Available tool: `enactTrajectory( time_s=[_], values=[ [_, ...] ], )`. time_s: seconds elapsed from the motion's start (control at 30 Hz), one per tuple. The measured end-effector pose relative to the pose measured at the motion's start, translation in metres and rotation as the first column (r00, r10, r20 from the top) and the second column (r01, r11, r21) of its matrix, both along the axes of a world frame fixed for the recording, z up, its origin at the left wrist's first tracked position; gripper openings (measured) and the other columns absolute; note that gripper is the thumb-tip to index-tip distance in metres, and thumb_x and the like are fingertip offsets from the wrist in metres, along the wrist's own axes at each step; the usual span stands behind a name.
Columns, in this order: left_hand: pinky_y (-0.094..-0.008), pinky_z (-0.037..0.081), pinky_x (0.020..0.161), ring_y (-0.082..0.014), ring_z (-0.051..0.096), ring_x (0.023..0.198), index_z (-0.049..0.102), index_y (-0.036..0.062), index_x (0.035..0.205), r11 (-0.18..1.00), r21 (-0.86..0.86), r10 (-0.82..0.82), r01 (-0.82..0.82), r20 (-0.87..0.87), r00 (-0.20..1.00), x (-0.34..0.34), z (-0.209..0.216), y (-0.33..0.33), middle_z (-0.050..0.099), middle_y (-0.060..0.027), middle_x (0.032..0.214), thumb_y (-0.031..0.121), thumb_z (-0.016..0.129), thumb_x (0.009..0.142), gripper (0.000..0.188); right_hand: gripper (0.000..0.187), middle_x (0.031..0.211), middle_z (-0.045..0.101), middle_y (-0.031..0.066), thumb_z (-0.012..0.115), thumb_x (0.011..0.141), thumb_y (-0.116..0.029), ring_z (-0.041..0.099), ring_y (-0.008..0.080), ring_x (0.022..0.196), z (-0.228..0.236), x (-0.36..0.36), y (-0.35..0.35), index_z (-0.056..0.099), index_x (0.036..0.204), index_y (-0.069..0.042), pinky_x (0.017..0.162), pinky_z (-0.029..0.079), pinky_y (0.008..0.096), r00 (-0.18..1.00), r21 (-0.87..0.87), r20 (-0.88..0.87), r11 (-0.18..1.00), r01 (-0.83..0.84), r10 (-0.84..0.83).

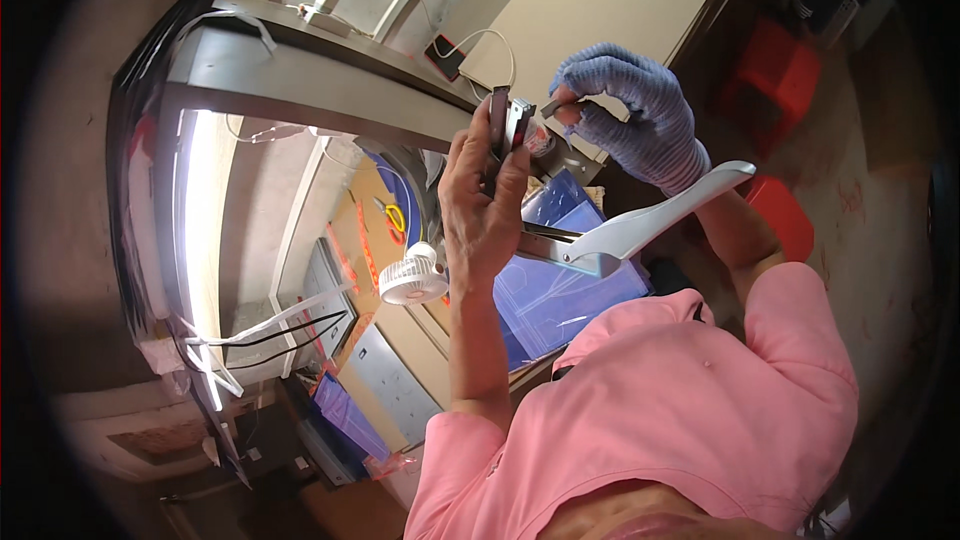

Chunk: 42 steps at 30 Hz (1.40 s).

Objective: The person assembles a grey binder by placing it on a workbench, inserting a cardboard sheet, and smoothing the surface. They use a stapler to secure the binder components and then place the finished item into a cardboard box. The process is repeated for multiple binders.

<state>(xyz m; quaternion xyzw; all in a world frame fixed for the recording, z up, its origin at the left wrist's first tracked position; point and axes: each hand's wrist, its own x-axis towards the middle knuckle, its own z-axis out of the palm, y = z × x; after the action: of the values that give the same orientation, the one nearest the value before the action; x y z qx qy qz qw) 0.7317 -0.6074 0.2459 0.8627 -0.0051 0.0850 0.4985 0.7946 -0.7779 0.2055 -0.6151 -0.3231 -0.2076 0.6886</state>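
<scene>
The bare left hand point(485, 202) grips a small metal part point(505, 125) that could slip as the gloved right hand point(630, 110) pinches a thin tool point(553, 107) against it.

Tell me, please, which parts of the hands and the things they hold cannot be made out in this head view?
- Small flat part in the left hand: its lower half is covered by the fingers; its kind is unclear.
- Item pinched by the gloved right hand: too small, and mostly covered by the fingertips.
- Pale lever handle: its far end passes behind the left hand.
- Blue sheets: partly hidden by the forearm and the pink sleeve.
</scene>
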Motion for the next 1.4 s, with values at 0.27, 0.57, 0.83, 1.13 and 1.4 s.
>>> enactTrajectory(
  time_s=[0.27,0.57,0.83,1.13,1.4],
  values=[
    [-0.0313,0.046,0.075,-0.0197,0.057,0.084,0.048,-0.0009,0.128,0.998,0.061,0.034,-0.035,0.017,0.999,-0.007,0.010,0.003,0.057,-0.0117,0.096,0.015,0.060,0.085,0.048,0.020,0.083,0.065,0.0081,0.066,0.076,0.001,0.065,0.0160,0.075,-0.002,-0.003,0.013,0.063,0.095,-0.001,0.067,0.051,0.0261,0.999,0.058,0.027,0.998,0.035,-0.037],
    [-0.0337,0.046,0.075,-0.0245,0.058,0.085,0.048,-0.0029,0.127,0.963,0.259,0.041,-0.077,0.141,0.989,-0.009,0.010,0.002,0.058,-0.0154,0.097,0.015,0.057,0.086,0.045,0.018,0.079,0.063,0.0089,0.069,0.070,-0.004,0.063,0.0242,0.068,0.003,-0.008,0.015,0.063,0.087,-0.004,0.061,0.049,0.0315,0.943,-0.071,0.200,0.956,0.286,-0.267],
    [-0.0184,0.036,0.052,-0.0032,0.043,0.058,0.048,0.0055,0.132,1.000,-0.018,0.008,-0.009,-0.034,0.999,-0.004,0.001,0.012,0.049,0.0048,0.070,0.018,0.057,0.088,0.046,0.021,0.078,0.063,0.0069,0.072,0.067,-0.011,0.061,0.0261,0.067,0.007,-0.003,0.019,0.063,0.086,-0.008,0.060,0.048,0.0353,0.851,-0.076,0.368,0.900,0.430,-0.375],
    [-0.0296,0.044,0.066,-0.0138,0.050,0.076,0.049,0.0006,0.128,0.990,-0.135,0.004,-0.029,-0.186,0.983,-0.004,0.009,0.005,0.058,-0.0087,0.095,0.017,0.055,0.090,0.043,0.021,0.079,0.064,0.0073,0.073,0.069,-0.015,0.061,0.0271,0.071,0.006,-0.001,0.018,0.066,0.088,-0.010,0.065,0.049,0.0364,0.870,-0.090,0.302,0.897,0.433,-0.390],
    [-0.0363,0.046,0.063,-0.0316,0.055,0.075,0.044,-0.0060,0.129,0.738,0.563,0.017,-0.373,0.536,0.844,-0.011,0.021,-0.014,0.052,-0.0188,0.095,0.005,0.056,0.082,0.050,0.024,0.082,0.064,0.0069,0.074,0.065,-0.011,0.061,0.0250,0.074,0.003,0.006,0.008,0.065,0.087,-0.010,0.066,0.047,0.0339,0.845,-0.061,0.354,0.892,0.449,-0.401]
  ],
)
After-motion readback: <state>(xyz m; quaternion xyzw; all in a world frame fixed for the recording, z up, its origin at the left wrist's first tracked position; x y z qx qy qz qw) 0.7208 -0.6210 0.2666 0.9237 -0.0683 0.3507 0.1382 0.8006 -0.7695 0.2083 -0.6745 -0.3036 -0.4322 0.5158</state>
